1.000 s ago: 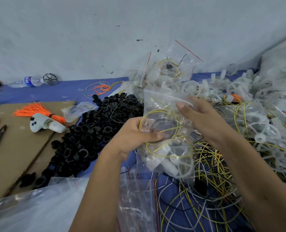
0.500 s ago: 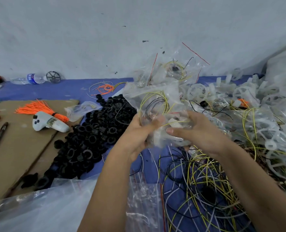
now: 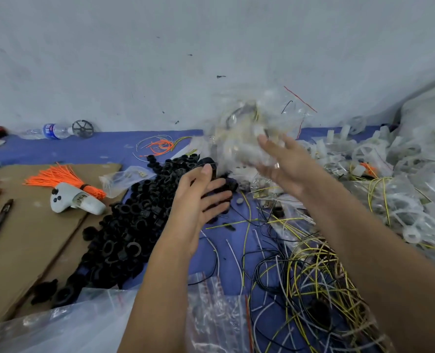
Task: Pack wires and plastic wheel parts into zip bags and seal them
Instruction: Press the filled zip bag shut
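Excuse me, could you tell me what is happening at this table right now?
A person is packing wires and plastic wheel parts into zip bags. Both hands are open and hold nothing: the left hand hovers over the heap of black plastic rings, and the right hand reaches toward a blurred clear zip bag of wires and white parts by the pile of filled bags at the wall. Loose yellow, black and white wires and empty clear zip bags lie nearer the person.

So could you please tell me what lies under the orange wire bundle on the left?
The orange wire bundle lies on brown cardboard, its tied end over a white controller. Beneath the cardboard is hidden.
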